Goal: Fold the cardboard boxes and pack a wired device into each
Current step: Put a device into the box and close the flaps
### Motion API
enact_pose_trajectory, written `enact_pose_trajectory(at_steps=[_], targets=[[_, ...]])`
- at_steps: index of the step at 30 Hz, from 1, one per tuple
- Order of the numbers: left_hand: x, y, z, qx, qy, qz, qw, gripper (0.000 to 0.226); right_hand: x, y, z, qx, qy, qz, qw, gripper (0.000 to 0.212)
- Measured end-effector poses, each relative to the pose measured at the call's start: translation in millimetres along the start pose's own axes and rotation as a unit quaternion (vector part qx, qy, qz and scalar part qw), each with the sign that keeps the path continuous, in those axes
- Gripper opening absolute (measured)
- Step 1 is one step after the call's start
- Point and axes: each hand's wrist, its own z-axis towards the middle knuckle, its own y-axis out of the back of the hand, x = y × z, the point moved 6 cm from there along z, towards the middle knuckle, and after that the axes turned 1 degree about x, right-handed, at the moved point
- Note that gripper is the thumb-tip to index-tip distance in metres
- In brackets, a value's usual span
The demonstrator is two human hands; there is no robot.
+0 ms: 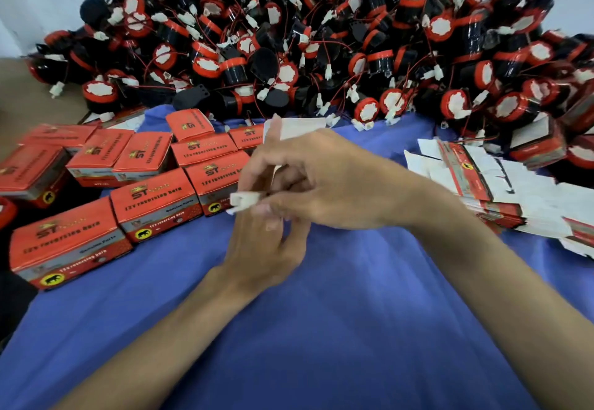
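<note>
My two hands meet over the blue cloth at the centre. My right hand [324, 181] lies on top and pinches a white wire connector [245, 201] at its fingertips. Underneath, my left hand [263, 249] has its fingers curled round a cardboard box, of which only a white flap [300, 127] shows above the fingers. The body of the wired device is hidden by my hands. Several closed red boxes [154, 204] stand in rows to the left. A stack of flat unfolded boxes [482, 184] lies to the right.
A large heap of black-and-red wired devices [321, 40] with white connectors fills the back of the table against a white wall. The blue cloth [321, 329] spreads towards me under my forearms. At the far left a brown surface [19, 104] shows.
</note>
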Motion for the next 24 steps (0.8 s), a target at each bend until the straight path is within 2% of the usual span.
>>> enact_pose_trajectory(at_steps=[2,4,7,10,12,13,14,16,17,18,19,20,21,22,24], targets=[[-8.8,5.9,0.9,-0.022,-0.073,-0.069,0.995,0.018,1.8,1.1,3.6,-0.048,0.014,0.001,0.999,0.011],[-9.7,7.8,-0.6,-0.034,-0.092,-0.049,0.994,0.021,6.4,4.7,4.2,-0.097,0.032,0.007,0.995,0.008],[-10.7,5.7,-3.4,-0.036,-0.08,-0.008,0.996,0.051,16.6,9.6,1.6,-0.163,0.062,0.015,0.985,0.004],[-7.4,-6.8,-3.2,0.066,-0.022,-0.03,0.997,0.068,24.8,9.6,-0.3,-0.193,0.085,0.06,0.976,0.005],[-4.7,-13.9,-3.7,0.125,0.013,-0.084,0.988,0.06,29.5,7.3,-1.6,-0.196,0.103,0.113,0.969,0.006],[-2.6,-13.9,-4.9,0.127,0.019,-0.08,0.988,0.055,31.5,6.0,-2.3,-0.193,0.111,0.139,0.965,0.005],[-0.3,-15.7,-5.9,0.145,0.024,-0.033,0.989,0.061,33.1,4.5,-2.9,-0.188,0.117,0.162,0.961,0.004],[5.2,-25.5,-9.5,0.278,0.038,0.124,0.952,0.118,35.7,2.2,-3.5,-0.183,0.124,0.191,0.956,0.003],[8.6,-26.2,-11.6,0.305,0.049,0.173,0.935,0.138,36.2,1.7,-3.8,-0.185,0.125,0.201,0.954,0.003],[6.9,-23.2,-10.0,0.291,0.057,0.174,0.939,0.137,36.0,1.9,-3.8,-0.19,0.125,0.212,0.95,0.004],[-1.4,-17.2,-4.4,0.236,0.027,0.164,0.957,0.114,35.4,2.9,-4.0,-0.198,0.125,0.222,0.946,0.005],[-9.4,-11.2,-0.5,0.174,-0.004,0.127,0.976,0.083,34.5,4.2,-4.0,-0.207,0.123,0.232,0.943,0.005],[-14.1,-7.1,0.8,0.125,-0.028,0.061,0.99,0.062,33.5,5.7,-4.1,-0.214,0.121,0.239,0.939,0.006],[-16.1,-6.2,1.2,0.111,-0.042,0.011,0.993,0.055,32.3,7.1,-4.2,-0.219,0.118,0.244,0.937,0.006],[-16.1,-11.5,-1.3,0.146,-0.052,0.017,0.988,0.054,30.0,7.9,-4.1,-0.222,0.11,0.244,0.937,0.008]])
